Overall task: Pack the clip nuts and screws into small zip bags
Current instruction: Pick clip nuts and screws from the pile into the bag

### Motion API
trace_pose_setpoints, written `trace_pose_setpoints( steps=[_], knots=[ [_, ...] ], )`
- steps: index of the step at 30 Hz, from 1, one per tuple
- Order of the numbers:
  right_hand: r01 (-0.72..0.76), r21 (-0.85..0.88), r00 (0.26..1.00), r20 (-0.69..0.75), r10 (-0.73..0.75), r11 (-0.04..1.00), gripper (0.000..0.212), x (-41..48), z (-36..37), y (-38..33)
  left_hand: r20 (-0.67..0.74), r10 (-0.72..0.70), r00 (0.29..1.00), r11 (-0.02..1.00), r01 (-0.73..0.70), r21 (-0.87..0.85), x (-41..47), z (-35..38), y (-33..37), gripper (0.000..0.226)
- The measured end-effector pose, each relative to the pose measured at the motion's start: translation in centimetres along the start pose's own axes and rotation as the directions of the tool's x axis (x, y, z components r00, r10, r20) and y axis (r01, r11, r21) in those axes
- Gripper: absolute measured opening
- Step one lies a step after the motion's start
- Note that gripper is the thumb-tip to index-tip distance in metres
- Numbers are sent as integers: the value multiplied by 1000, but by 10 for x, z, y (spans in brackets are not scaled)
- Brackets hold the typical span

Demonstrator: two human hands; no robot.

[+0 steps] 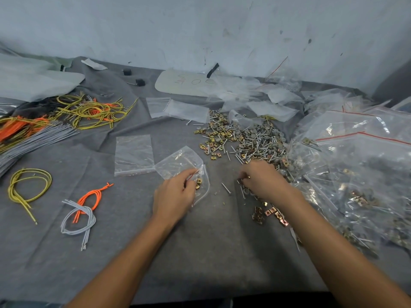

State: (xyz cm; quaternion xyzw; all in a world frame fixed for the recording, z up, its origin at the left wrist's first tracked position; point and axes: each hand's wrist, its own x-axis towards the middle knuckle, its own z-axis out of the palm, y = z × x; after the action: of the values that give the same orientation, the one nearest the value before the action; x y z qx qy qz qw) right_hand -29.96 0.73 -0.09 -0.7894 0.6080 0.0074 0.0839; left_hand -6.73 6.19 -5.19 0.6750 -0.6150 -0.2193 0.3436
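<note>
Pinching zip bag [178, 161] with left hand [175, 194] | right hand [262, 181] curled round screws [242, 191] | grey cloth [222, 252], scuffed pale wall [200, 30]

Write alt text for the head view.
A person's left hand holds a small zip bag with a few clip nuts inside, while the right hand pinches screws beside a heap of hardware on grey cloth. Coloured cords lie left, filled bags right.
</note>
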Motion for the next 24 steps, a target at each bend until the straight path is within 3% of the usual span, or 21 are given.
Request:
trace_pose_setpoints(
  steps=[3, 8, 12, 15, 20, 24],
  knots=[
    [-23, 2, 1000, -19, 24, 1000, 8, -2, -2, 1, -1, 4, 1000, 1000, -4, 3, 0, 0, 0, 33],
    [-39, 48, 999, -35, 41, 998, 5, -8, -4, 1, -3, 14, 1000, 1000, -14, 11, 1, 1, -3, 34],
    [-66, 315, 985, -131, 113, 947, 11, -22, -17, -13, 2, 21, 1000, 1000, -21, 15, 1, 2, -3, 35],
    [33, 503, 995, -95, 18, 864, 10, -29, -18, -48, -10, 16, 1000, 1000, -16, 23, 1, 3, -3, 36],
    [80, 164, 991, -116, -62, 983, 11, -13, -5, -92, -19, 44, 999, 999, -44, 27, -3, 3, 0, 42],
    [102, 137, 988, -129, -84, 985, 16, -8, -1, -97, -41, 62, 997, 998, -61, 20, -3, 2, 1, 47]
  ],
)
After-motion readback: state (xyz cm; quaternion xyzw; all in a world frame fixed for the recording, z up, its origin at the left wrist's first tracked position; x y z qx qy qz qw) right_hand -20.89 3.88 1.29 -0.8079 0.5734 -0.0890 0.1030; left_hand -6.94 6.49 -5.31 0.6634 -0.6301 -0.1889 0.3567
